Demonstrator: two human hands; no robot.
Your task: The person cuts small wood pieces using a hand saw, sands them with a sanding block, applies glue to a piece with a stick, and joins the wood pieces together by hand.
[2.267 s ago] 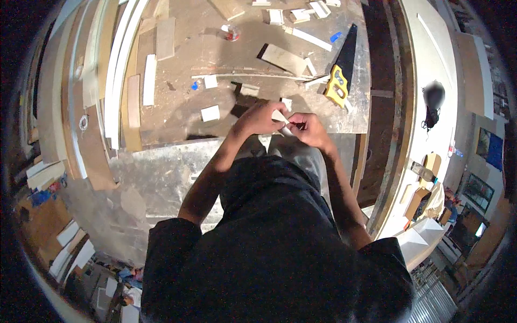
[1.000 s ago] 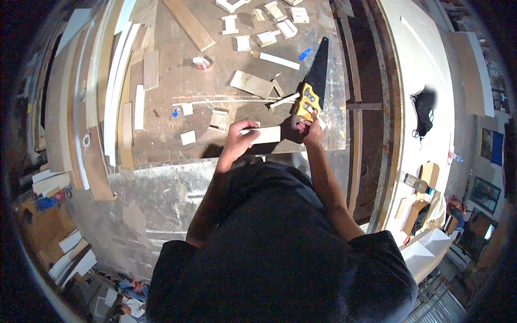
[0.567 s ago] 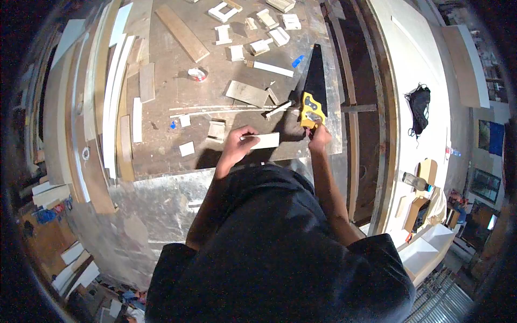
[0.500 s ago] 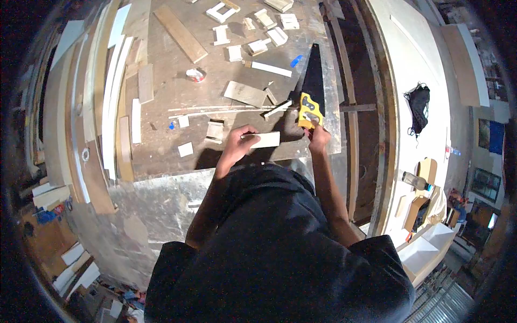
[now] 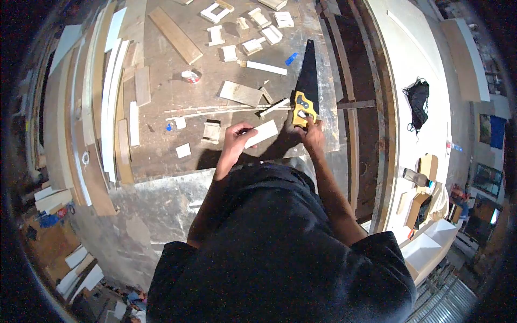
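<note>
My left hand [image 5: 233, 144] pinches a short, pale wooden board [image 5: 262, 134] between thumb and fingers, just over the near part of the workbench. The board is tilted, its right end pointing up and away. To the right, my right hand [image 5: 313, 137] has its fingers closed at the lower end of the yellow handle of a hand saw [image 5: 305, 107]. The saw's dark blade points away from me. Between the hands and farther off are a thin wooden stick [image 5: 274, 108] and a wider wooden board [image 5: 240, 93]. A small grooved wooden block [image 5: 211, 131] sits left of my left hand.
Several small wooden assemblies [image 5: 252, 46] lie at the far side of the workbench [image 5: 177, 99]. Long planks [image 5: 110, 102] line the left. A crumpled red-white item [image 5: 190, 76] and blue piece [image 5: 291, 58] are on the bench. Right are black cord [image 5: 417, 104] and a bottle [image 5: 418, 178].
My left hand has turned the short board from nearly level to slanting, showing more of its broad face. My right hand has shifted slightly against the saw handle. The view has moved a little.
</note>
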